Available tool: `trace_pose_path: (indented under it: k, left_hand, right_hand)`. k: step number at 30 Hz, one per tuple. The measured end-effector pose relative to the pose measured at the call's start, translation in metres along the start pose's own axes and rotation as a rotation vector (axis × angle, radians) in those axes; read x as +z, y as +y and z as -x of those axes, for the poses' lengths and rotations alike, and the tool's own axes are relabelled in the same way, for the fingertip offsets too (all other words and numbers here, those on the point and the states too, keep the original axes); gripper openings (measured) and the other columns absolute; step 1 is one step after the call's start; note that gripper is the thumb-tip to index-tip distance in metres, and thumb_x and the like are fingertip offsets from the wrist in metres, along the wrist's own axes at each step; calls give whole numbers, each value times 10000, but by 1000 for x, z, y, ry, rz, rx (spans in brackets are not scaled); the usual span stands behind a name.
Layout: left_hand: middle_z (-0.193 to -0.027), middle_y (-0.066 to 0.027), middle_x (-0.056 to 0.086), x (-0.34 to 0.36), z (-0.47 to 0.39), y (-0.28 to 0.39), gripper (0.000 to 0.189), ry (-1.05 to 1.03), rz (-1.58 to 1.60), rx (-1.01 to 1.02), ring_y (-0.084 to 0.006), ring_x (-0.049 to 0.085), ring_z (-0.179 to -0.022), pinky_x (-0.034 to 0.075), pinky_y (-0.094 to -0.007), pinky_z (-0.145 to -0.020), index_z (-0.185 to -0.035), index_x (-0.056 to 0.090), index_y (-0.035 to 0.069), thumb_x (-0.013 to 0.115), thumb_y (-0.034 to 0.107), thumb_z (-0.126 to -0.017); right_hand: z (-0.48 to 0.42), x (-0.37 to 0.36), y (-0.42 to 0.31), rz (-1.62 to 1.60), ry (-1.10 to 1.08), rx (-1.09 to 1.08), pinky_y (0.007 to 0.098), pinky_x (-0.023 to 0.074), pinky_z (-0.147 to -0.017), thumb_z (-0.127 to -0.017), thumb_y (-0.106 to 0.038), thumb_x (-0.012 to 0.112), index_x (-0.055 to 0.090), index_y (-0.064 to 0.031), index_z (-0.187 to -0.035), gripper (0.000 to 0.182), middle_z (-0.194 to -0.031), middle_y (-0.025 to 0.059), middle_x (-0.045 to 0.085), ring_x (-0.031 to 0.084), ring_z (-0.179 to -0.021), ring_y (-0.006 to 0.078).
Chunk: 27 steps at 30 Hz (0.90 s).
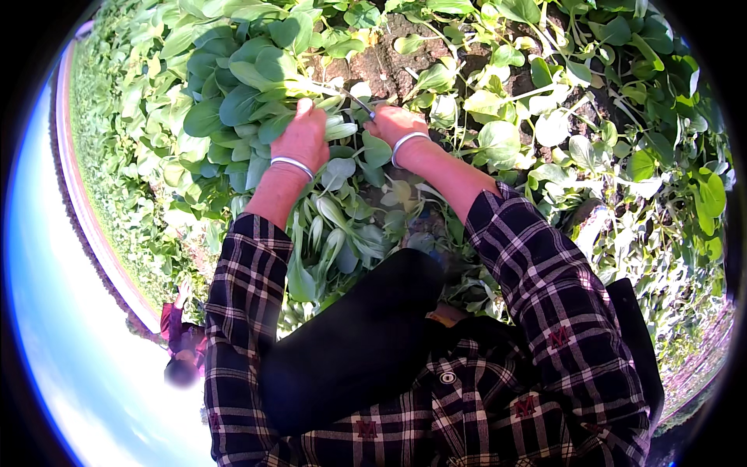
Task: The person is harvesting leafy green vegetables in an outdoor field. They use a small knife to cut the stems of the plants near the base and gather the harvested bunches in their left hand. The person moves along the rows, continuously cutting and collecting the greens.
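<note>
My left hand [302,135] is closed around a leafy green plant [265,73] with spoon-shaped leaves and pale stalks, like bok choy. My right hand [399,125], a little to the right, grips a knife [357,101]; its handle is hidden in my fist. The thin metal blade points up and left, towards the pale stalk base of the held plant. Whether blade and stalk touch I cannot tell. Below my hands lie several loose leafy greens [332,233] with pale stalks.
Rows of leafy plants [175,35] stand at the left, with more plants [496,140] at the right. Brown soil [388,58] shows beyond my hands. My dark-clad knee [356,333] rises below them. Another person [182,344] is farther off at the lower left.
</note>
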<state>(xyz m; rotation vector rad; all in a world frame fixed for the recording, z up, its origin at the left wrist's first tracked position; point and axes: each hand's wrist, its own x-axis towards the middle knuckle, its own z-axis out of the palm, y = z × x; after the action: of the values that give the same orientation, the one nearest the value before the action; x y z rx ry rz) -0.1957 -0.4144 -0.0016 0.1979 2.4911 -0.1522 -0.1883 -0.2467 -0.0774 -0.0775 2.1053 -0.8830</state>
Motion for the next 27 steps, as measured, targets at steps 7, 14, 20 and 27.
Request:
trace_pose_path:
  k: [7, 14, 20, 27]
  left_hand:
    - [-1180, -101, 499, 6, 6, -3, 369, 57, 19, 29, -342, 599, -1011, 506, -461, -824, -1032, 541, 77, 686, 45, -694]
    - [-1126, -111, 480, 11, 15, -2, 307, 38, 58, 44, -350, 627, -942, 515, -489, -789, -975, 538, 67, 676, 41, -702]
    - [-1139, -100, 468, 10, 19, 1, 321, 13, 88, 29, -350, 620, -960, 515, -483, -785, -1008, 532, 70, 671, 53, -719]
    - [-1204, -84, 495, 5, 42, 17, 482, 219, 374, 137, -327, 604, -990, 515, -425, -821, -1153, 572, 85, 695, 72, -687]
  right_hand:
    - [-2, 7, 1, -9, 37, 13, 388, 541, -812, -873, -279, 560, 695, -57, -976, 279, -1027, 148, 692, 678, -946, 298]
    - [-3, -6, -6, 66, -112, 65, 393, 541, -826, -867, -216, 553, 693, -61, -1074, 294, -1098, 147, 684, 673, -1010, 296]
    - [-11, -1, 1, 118, -121, 18, 397, 536, -829, -870, -231, 557, 691, -47, -1051, 291, -1076, 157, 686, 672, -1001, 300]
    - [17, 0, 23, -1214, -75, 59, 260, 347, -357, -869, -308, 708, 611, -84, -987, 272, -622, -8, 559, 464, -410, 87]
